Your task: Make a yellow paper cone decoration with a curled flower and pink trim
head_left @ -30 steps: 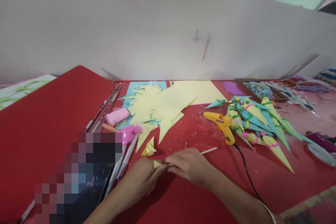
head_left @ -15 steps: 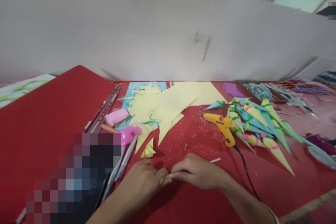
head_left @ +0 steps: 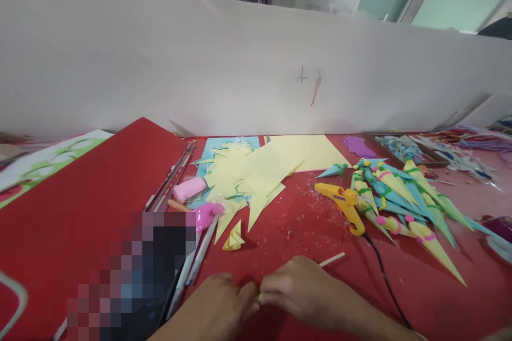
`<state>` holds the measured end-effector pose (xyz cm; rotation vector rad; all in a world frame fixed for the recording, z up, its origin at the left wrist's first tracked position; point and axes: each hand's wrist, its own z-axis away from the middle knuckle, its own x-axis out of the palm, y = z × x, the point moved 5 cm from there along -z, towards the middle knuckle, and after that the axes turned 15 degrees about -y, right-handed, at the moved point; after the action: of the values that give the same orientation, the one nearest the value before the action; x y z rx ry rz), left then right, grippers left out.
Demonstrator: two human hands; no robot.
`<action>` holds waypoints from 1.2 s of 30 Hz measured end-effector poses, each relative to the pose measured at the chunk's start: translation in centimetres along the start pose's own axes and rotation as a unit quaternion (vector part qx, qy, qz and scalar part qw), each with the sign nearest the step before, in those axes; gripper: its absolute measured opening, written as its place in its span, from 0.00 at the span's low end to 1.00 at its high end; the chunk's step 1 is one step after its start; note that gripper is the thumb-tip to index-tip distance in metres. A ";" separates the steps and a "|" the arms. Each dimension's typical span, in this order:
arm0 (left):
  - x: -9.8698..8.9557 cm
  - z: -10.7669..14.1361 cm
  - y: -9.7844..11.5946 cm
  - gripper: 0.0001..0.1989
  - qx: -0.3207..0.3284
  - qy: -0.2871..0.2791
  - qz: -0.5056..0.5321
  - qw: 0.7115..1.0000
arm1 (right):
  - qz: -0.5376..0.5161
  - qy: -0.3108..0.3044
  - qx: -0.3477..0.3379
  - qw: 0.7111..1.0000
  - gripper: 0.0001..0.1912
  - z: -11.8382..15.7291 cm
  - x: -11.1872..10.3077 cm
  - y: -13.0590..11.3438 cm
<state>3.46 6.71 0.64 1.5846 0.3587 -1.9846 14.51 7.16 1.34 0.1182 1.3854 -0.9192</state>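
Though barely visible — pale yellow paper (head_left: 261,297)

The single view looks from the person's head, forward and down across the flat red surface (head_left: 276,248), with the bare left hand (head_left: 228,301) and bare right hand (head_left: 296,287) nearest, facing a pale grey upright partition (head_left: 180,64) beyond.
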 end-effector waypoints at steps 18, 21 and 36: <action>-1.1 0.9 -2.0 0.26 -0.009 0.036 0.204 0.978 | 0.216 0.187 -0.002 0.958 0.11 1.4 -0.7 -1.9; -0.8 1.3 -1.6 0.28 -0.007 -0.025 0.281 0.959 | 0.265 0.199 -0.010 0.943 0.08 1.6 -0.4 -2.2; -2.6 1.7 -1.2 0.22 0.017 0.093 -0.086 0.992 | 0.172 0.044 0.076 0.981 0.04 0.0 0.0 -1.1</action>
<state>1.77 7.51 3.43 1.8202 0.5558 -1.9818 13.85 6.44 1.81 0.5048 1.3217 -0.7349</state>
